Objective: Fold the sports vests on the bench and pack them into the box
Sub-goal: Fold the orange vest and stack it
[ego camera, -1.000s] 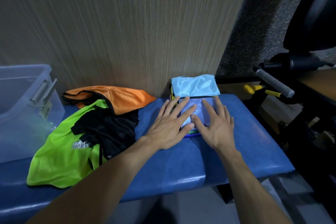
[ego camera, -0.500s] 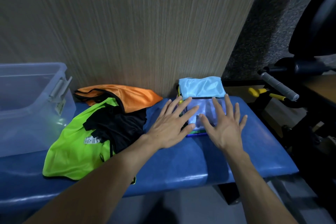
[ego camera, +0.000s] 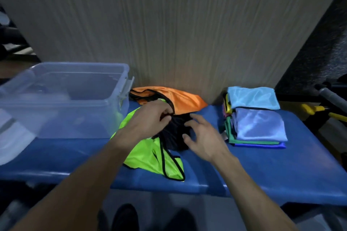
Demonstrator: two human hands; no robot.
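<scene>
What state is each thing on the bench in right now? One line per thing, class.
Box: open, no lid on, no vests seen inside.
Black vest: unfolded, bunched; left hand pinches it, right hand touches it.
Green vest: unfolded, spread.
Orange vest: unfolded, crumpled.
Folded stack: folded, not packed.

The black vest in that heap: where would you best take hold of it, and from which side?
Pinch the black vest at its bunched upper edge, coming from above. It lies crumpled on top of the green vest with the orange vest behind, so only its top is free. The left hand grips there.
</scene>
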